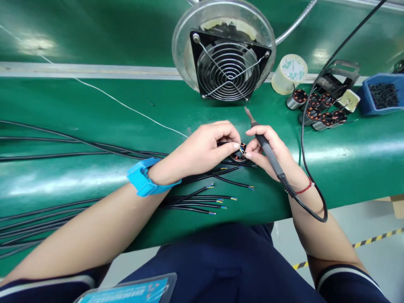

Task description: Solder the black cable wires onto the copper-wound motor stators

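While we watched over the green table [353, 168], the left hand [214, 145] had its thumb and forefinger nearly together, pinching thin coloured wires [241, 149] at the round copper coil [239, 158]. That coil sat on the table between the two hands, partly hidden by the fingers. The right hand [273, 151] was curled round a soldering iron [270, 155], whose tip pointed away toward the fan [229, 75]; its thumb and lower fingers met at the coil's right edge, though we could not tell exactly what they gripped there.

We saw black cables [192, 205] running in from the left beneath the left forearm, their coloured ends bared near the coil. More coils [315, 113] stood in a cluster to the right, close to a pale roll [288, 75] and a blue bin [378, 110] of small dark pieces.
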`<state>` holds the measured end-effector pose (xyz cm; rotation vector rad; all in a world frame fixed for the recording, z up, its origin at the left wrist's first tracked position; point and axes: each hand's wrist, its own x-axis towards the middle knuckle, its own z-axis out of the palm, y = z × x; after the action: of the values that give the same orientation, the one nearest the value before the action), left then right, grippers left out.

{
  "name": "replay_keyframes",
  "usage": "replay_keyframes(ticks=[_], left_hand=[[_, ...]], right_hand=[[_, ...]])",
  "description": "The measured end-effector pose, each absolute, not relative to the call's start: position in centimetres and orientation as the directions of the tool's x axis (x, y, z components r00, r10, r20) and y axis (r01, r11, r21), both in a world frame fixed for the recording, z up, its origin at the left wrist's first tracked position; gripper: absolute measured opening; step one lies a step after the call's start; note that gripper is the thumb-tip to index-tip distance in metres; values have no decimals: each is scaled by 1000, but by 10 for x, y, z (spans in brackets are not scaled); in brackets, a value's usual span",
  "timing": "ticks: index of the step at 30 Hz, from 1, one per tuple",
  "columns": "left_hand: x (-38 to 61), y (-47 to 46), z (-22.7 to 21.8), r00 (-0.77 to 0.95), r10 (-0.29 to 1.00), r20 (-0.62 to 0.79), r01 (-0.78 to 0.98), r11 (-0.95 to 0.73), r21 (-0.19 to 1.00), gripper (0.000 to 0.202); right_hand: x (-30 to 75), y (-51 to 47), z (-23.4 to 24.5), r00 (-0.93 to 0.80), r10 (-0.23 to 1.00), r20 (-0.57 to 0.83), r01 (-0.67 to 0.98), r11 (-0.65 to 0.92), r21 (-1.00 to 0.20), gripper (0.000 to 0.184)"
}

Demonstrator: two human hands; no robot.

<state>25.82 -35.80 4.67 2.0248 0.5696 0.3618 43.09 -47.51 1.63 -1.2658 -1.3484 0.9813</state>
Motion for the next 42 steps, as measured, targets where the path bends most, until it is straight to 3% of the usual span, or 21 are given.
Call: replay_keyframes(ticks=[13, 21, 34, 42], left_hand=[[259, -360, 48, 854, 518, 48, 226, -453, 863, 13], [260, -360, 48, 828, 560, 27, 282, -457, 844, 14], [260, -361, 39, 813, 579, 55, 249, -432, 867, 15], [262, -362, 35, 789, 611, 67, 255, -425, 869, 16]], right_hand=[[413, -475, 17, 209, 964, 163, 217, 116, -969, 41], [416, -480, 11, 221, 946, 238, 331, 157, -931, 56], [412, -475, 10, 345, 913, 218, 321, 104, -941, 46], [410, -493, 11, 341, 890, 302, 503, 99, -859, 48]])
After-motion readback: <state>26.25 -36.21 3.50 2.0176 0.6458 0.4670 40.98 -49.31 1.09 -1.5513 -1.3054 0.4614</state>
